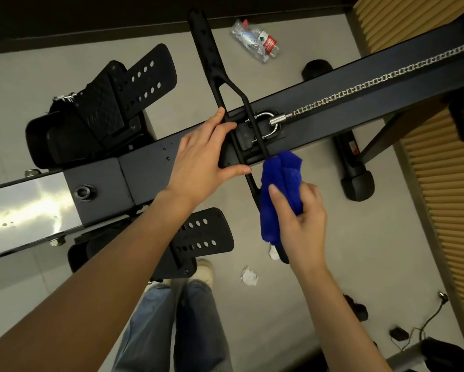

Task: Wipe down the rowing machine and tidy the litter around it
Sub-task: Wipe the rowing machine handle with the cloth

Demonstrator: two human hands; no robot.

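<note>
On the handle (220, 84), both hands work: right (303, 221) grips blue cloth (279, 194).

My left grip (204, 159) lies flat, fingers spread, thumb out, forearm stretched forward. My right grip (302, 224) is curled closed, thumb on top, wrist bent inward.
</note>
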